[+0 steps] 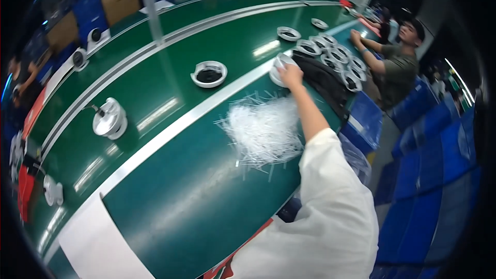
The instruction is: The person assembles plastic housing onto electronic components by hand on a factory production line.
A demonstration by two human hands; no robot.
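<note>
A workshop with blue bins (413,212) stacked along the right and more bins and cardboard boxes (120,5) at the far left surrounds a long green belt (155,88) that curves across the view. Alongside it, on the near side of a pale metal rail (188,124), runs a green tabletop (175,227). A co-worker (398,75) in a dark top and cap is at the right, beyond the tabletop's far stretch, forearms raised. A white sheet (103,243) covers the tabletop's near left end. A loose heap of thin clear strips (263,132) lies near the middle, and a black cloth (323,85) is bunched just beyond it to the right. A cluster of white rings (333,57) with dark centres sits past the cloth. On the belt, a white unit (110,119) stands tilted at the left, and a single ring with a black inside (209,74) lies farther along. The person's right hand (291,75), reaching out from a white sleeve, has its fingers closed on a white cup (280,67) by the rail, between heap and cloth; whether the cup is lifted cannot be told. The left hand is out of view, so its state cannot be told.
</note>
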